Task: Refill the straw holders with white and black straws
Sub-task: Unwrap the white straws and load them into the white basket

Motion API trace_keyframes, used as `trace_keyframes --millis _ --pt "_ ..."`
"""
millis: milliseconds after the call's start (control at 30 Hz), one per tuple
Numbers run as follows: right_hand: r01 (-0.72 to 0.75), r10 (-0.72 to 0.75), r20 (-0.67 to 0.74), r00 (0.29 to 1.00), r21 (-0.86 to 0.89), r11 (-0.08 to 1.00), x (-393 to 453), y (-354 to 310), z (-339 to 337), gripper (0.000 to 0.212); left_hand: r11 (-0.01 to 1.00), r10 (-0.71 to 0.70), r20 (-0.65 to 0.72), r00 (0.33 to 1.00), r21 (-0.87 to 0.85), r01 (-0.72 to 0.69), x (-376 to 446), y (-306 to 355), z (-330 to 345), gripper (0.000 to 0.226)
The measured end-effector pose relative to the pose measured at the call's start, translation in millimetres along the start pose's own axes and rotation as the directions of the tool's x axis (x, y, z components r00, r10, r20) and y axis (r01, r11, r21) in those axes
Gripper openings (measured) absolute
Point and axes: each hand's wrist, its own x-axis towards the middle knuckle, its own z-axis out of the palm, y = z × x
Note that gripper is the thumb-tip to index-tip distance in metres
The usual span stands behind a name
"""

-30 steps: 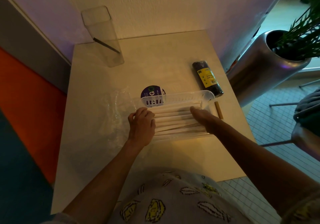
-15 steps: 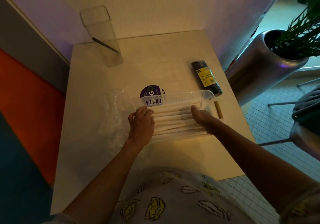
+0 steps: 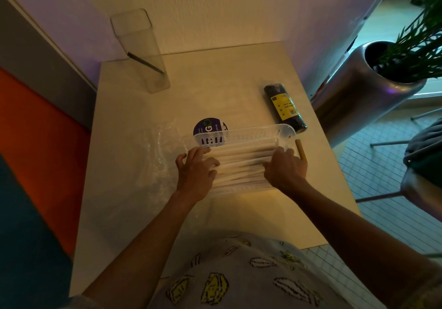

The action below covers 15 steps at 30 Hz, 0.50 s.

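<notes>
Both hands, the left hand (image 3: 196, 172) and right hand (image 3: 285, 168), lay spread on the white straws (image 3: 241, 159) in the basket (image 3: 248, 133), probably levelling them; next, likely opening the black pack (image 3: 284, 107) beyond the basket.

So it's a plain pale table (image 3: 215, 88) pushed up against the wall, and sitting on it there's a tall clear holder (image 3: 141, 50) at the back left corner with one dark straw (image 3: 146, 62) leaning inside. Out on the right is a black roll with a yellow label (image 3: 284, 107), and just below that a short tan stick (image 3: 300, 148). Middle of the table has a white slotted basket (image 3: 239, 134) full of white straws (image 3: 241, 155), crinkled clear plastic wrap (image 3: 153, 165) beside it on the left, and a round purple label (image 3: 208, 128) right behind the basket.
</notes>
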Motion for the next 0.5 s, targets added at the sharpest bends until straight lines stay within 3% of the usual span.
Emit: trace_keyframes --millis 100,167,233,300,400,500 --pt "0.199 -0.194 -0.096 0.976 0.042 0.979 -4.6 -4.2 2.2 0.068 0.999 -0.011 -0.010 1.000 -0.034 0.011 -0.5 3.7 -2.0 0.047" --pt "0.404 -0.404 -0.024 0.915 0.074 0.912 -4.4 -5.3 4.3 0.066 0.997 -0.035 -0.036 0.999 -0.075 0.033 -0.7 5.1 -1.5 0.058" --pt "0.566 -0.570 0.068 0.819 0.073 0.821 -2.8 -6.9 5.2 0.051 0.994 -0.058 -0.058 0.997 -0.097 0.052 0.1 6.3 -1.4 0.059" --pt "0.633 -0.632 0.108 0.767 0.035 0.774 -0.5 -11.4 3.0 0.039 0.995 -0.060 -0.062 0.996 -0.082 0.055 1.1 6.6 -1.9 0.051" --pt "0.678 -0.666 0.147 0.732 -0.059 0.732 1.3 -17.7 1.3 0.037 0.995 -0.062 -0.059 0.996 -0.076 0.057 2.0 6.9 -3.1 0.037" --pt "0.723 -0.720 0.070 0.691 -0.049 0.689 1.9 -17.5 2.6 0.030 0.991 -0.094 -0.060 0.994 -0.097 0.088 1.1 7.9 -1.6 0.043"
